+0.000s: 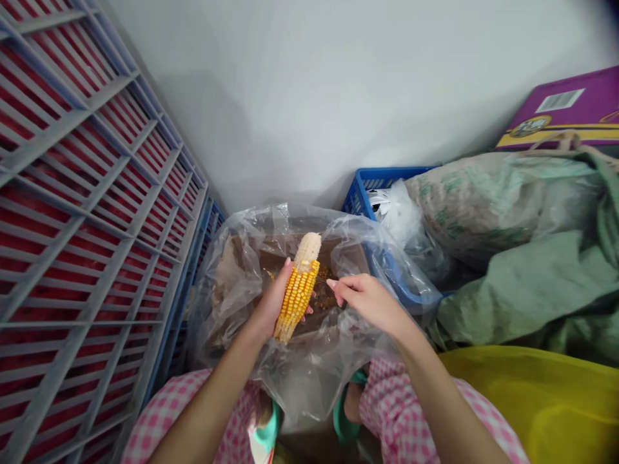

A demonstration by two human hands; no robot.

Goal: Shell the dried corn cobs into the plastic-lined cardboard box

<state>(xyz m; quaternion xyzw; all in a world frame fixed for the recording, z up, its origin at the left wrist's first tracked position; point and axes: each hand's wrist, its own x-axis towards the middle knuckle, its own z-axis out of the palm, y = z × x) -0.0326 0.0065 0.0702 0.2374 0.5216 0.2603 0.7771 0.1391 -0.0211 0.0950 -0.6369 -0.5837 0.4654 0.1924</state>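
Note:
My left hand [275, 299] grips a corn cob [298, 293] upright. The cob's lower part still carries yellow kernels, while its upper end [307, 251] is bare and pale. My right hand [367, 303] hovers just to the right of the cob, fingers slightly spread and nothing visible in them. Below both hands, a clear plastic bag [232, 303] lines a cardboard box [285, 248]. Loose kernels [326, 290] lie inside it.
Stacked grey-blue crates with red contents [97, 193] fill the left side, and a white wall [290, 84] stands ahead. To the right are a blue plastic crate [382, 190], green woven sacks [503, 206], a purple box [565, 109] and a yellow plastic sheet [536, 399].

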